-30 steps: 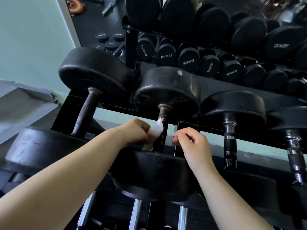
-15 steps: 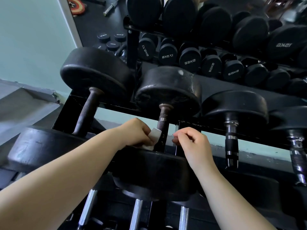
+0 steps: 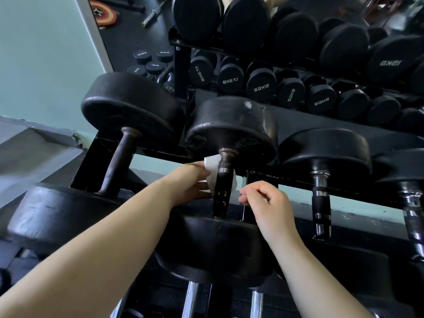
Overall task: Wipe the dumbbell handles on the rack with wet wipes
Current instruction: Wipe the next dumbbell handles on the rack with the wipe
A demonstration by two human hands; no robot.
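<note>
Left hand (image 3: 188, 182) gripping a white wipe (image 3: 211, 165) against the dumbbell handle (image 3: 221, 193).
Wipe, thin and creased, passes behind the dark, worn handle near its upper end and shows again to its right. Right hand (image 3: 268, 203), fingers curled, lies just right of the handle; a pinch on the wipe cannot be confirmed.

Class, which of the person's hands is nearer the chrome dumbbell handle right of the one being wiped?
Right. The right hand sits just left of that chrome handle; the left hand, gripping the wet wipe, lies farther left, beyond the rusty handle.
</note>
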